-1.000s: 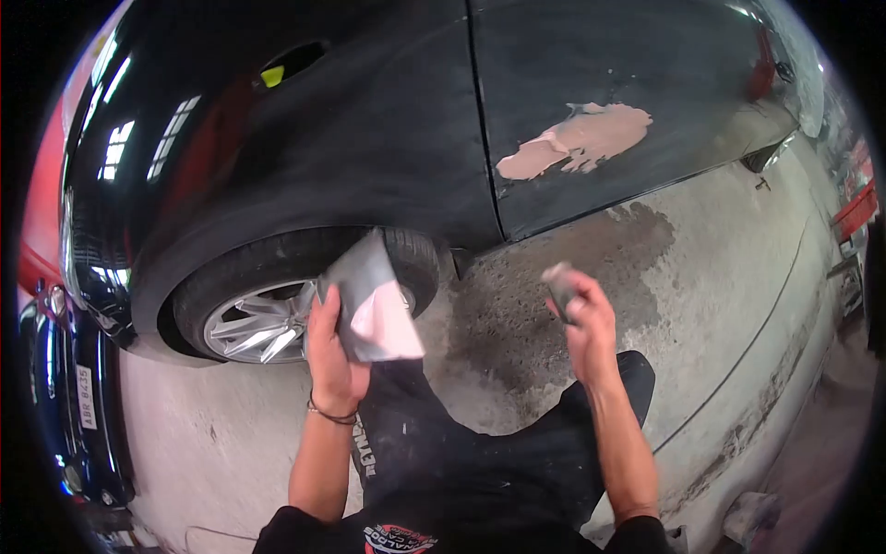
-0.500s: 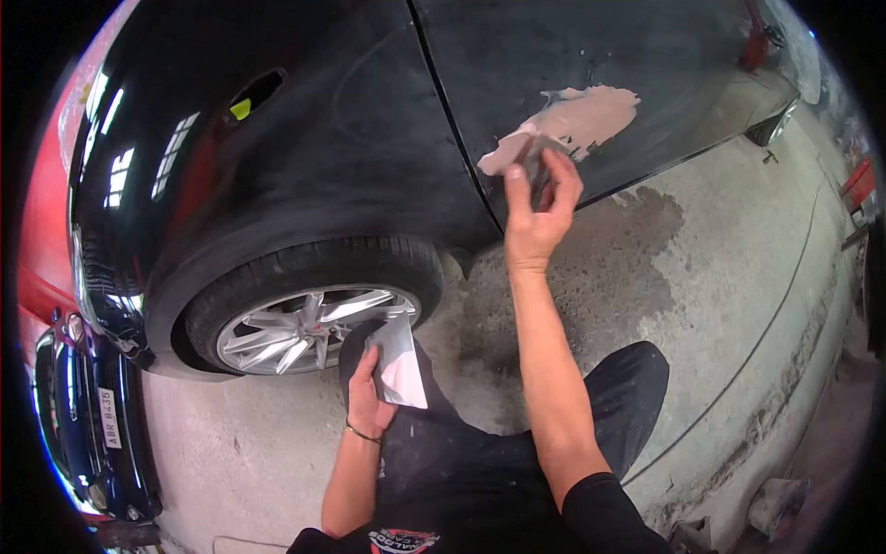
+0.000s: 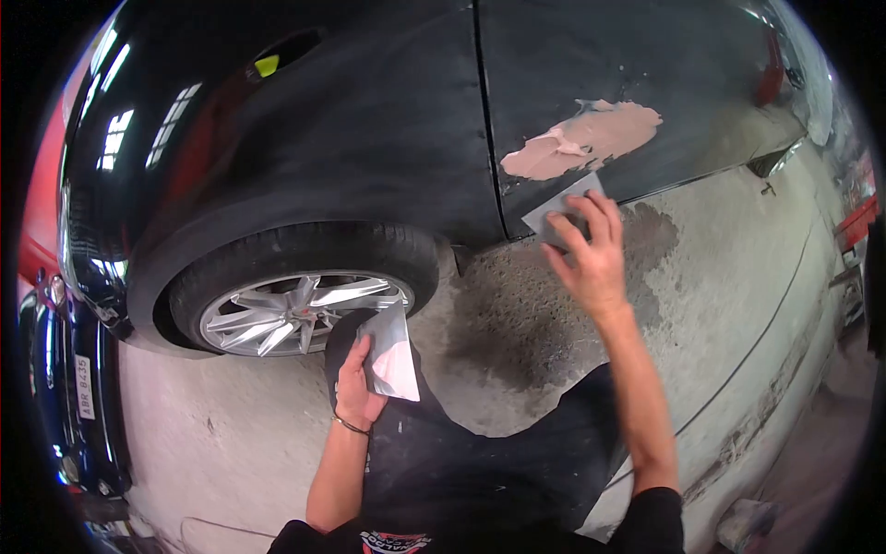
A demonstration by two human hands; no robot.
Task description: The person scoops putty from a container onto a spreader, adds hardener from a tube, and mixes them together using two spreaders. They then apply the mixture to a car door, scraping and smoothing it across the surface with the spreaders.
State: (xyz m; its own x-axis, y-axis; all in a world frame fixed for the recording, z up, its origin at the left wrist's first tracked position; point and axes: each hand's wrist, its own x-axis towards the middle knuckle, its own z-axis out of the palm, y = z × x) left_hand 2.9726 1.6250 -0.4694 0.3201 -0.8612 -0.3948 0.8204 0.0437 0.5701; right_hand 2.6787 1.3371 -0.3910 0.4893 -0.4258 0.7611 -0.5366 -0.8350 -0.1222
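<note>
Pink, smeared patch of paste (image 3: 591, 138) lies on the lower part of a matte black car door panel (image 3: 701, 55), just behind the upright dark seam (image 3: 487, 120) between door and fender; its edges are ragged, and thicker ridges show near its middle. Just below it, the right hand (image 3: 595, 263) holds a thin grey rectangular spreader (image 3: 554, 212) with fingers bent over its face; whether the spreader touches the panel I cannot tell. Lower down, the left hand (image 3: 360, 383) grips a flat grey rectangular plate (image 3: 386, 331) between thumb and fingers, tilted, with smooth pink paste (image 3: 396, 367) spread on its lower part. That plate is in front of a black tyre (image 3: 420, 263) on a silver multi-spoked wheel (image 3: 300, 314), near the person's knee in dark trousers (image 3: 471, 471). Above the wheel, the glossy black fender (image 3: 369, 111) has an opening with a yellow-green piece (image 3: 267, 66) in it. Beneath spreads a grey concrete floor (image 3: 221, 415) with a dark stain (image 3: 508, 323).
</note>
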